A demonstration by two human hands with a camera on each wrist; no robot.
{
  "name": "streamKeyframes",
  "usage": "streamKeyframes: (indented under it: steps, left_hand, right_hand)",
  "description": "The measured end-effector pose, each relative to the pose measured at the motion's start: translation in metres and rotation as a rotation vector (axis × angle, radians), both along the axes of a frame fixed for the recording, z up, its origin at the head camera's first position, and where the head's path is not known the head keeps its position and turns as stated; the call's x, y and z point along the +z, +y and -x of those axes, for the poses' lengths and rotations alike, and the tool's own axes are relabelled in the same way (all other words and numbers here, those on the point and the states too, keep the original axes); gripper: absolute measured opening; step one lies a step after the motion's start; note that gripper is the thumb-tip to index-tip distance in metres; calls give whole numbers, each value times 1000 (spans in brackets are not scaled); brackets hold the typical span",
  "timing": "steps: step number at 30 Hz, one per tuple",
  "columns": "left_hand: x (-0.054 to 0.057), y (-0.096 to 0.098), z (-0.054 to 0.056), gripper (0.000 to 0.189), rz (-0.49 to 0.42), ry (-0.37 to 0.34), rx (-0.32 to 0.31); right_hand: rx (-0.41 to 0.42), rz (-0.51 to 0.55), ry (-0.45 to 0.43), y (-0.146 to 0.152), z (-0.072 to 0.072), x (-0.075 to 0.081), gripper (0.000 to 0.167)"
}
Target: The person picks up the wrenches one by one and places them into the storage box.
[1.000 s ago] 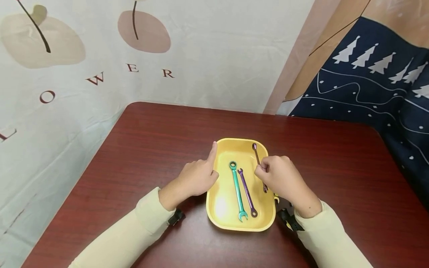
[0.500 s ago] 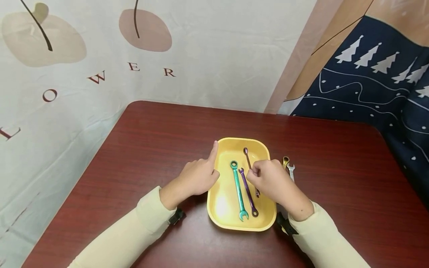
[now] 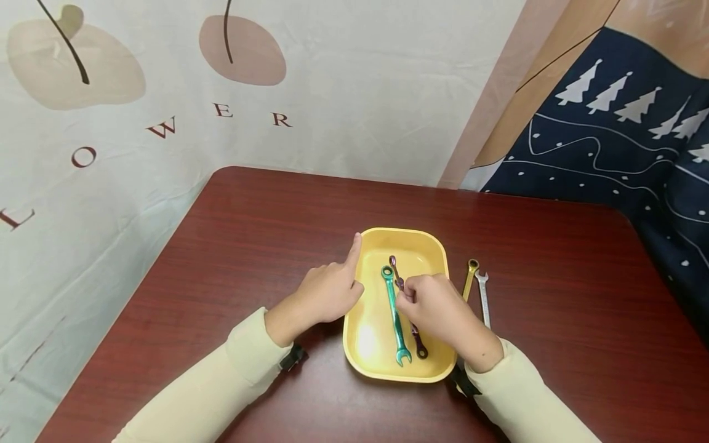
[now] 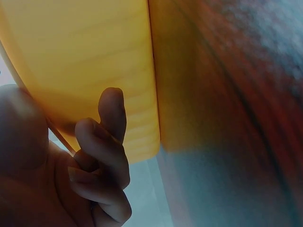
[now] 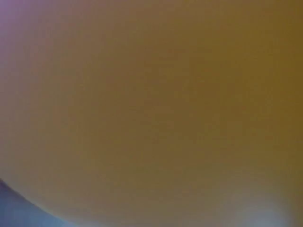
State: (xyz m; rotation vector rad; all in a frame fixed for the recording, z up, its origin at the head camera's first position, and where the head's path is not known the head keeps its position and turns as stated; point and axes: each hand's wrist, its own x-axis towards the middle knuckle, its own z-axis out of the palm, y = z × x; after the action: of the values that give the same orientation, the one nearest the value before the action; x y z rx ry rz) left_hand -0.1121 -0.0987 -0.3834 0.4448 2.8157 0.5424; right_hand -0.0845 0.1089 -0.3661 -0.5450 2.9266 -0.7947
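Note:
A yellow tray [image 3: 365, 360] sits on the table. My left hand [image 3: 327, 292] holds its left side, index finger stretched along the rim and thumb over the edge. In the left wrist view, the other fingers [image 4: 106, 156] curl against the tray's outer wall. My right hand [image 3: 437, 307] pinches a dark purple combination wrench [image 3: 392, 263] by its middle, over the tray. Beneath it lies another purple wrench [image 3: 422, 352], mostly covered by the hand. To its left lies a green ratcheting wrench [image 3: 396, 320]. A blurred yellow surface fills most of the right wrist view.
Right of the tray, a gold wrench [image 3: 469, 280] and a silver wrench [image 3: 484, 301] lie on the dark red table [image 3: 559, 289], partly behind the right forearm. A printed cloth [image 3: 354, 86] hangs behind the table's far edge.
The right hand has carried the dark purple wrench leftward from the tray's right side, over the other purple wrench. The gold and silver wrenches have come into view. The left hand stays put.

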Motion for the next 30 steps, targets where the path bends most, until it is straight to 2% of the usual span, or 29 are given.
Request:
streamKeyframes:
  steps: [6,20,30]
  left_hand:
    - [-1,0,1,88,3,3,-3]
    - [-2,0,1,88,8,16,-5]
    - [-1,1,0,87,4,8,-1]
  right_hand:
    - [13,9,-57,-3,-3,-4,40]
    - [54,-58,-24,-7,-5,-15,41]
    - [61,-77,-58,-8,-4,-16,43]
